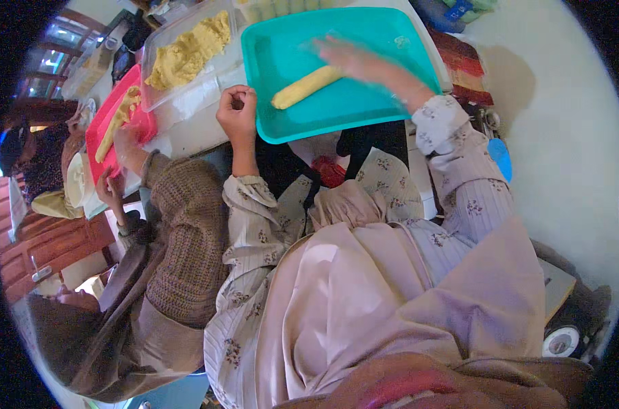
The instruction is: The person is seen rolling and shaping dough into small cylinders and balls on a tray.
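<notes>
A shallow turquoise plastic tray (340, 110) lies before me at the table's edge. On it rests a smooth yellow dough roll (307, 88), slanting up to the right. My right hand (353, 59), blurred by motion, is flat with its fingers stretched out above the roll's right end, which it partly hides. Whether the palm touches the dough cannot be told. At the tray's left rim my left hand (238, 110) is curled, thumb and forefinger against the edge. A small whitish smear (402, 42) shows in the tray's upper right corner.
Left of my tray stands a clear plastic container (227, 48) of crumbly yellow dough (189, 51). Beside me a person in a brown knitted sleeve (189, 230) has their hands at a pink tray (95, 130) with another dough roll (116, 125). A striped red cloth (457, 66) lies at right.
</notes>
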The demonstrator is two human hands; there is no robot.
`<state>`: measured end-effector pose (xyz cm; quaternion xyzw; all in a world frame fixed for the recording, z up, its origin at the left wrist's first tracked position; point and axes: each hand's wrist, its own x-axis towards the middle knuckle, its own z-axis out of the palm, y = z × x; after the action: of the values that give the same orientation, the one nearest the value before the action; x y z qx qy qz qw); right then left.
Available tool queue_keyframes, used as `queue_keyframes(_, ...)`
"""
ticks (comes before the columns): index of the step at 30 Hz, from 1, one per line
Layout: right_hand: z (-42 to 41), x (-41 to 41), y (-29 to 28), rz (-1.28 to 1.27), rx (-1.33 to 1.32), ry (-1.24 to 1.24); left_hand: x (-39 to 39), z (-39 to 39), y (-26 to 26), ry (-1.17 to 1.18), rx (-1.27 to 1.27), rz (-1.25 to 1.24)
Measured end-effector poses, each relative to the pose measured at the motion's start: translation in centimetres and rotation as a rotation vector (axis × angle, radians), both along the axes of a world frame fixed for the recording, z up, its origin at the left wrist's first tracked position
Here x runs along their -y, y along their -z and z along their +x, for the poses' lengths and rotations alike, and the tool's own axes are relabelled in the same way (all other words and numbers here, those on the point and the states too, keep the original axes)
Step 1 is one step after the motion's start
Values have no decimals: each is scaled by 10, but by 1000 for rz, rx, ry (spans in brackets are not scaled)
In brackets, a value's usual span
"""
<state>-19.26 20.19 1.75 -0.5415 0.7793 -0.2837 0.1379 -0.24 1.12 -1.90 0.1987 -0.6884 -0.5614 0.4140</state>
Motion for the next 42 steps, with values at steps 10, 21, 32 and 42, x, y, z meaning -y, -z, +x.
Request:
queue_keyframes(10, 22, -21, -39, -56, -219, -181, 0, 2, -3, 34, -13, -3)
queue_keyframes(21, 15, -18, -18, -19, -174, -281, 2, -2, -1, 29, 7, 19)
queue_keyframes(32, -5, -44, -35, 216, -409, -36, 3, -1, -3, 18, 9, 8)
queue_keyframes(42, 26, 54, 18, 46, -635, 88, 4, 1, -2, -13, 26, 17)
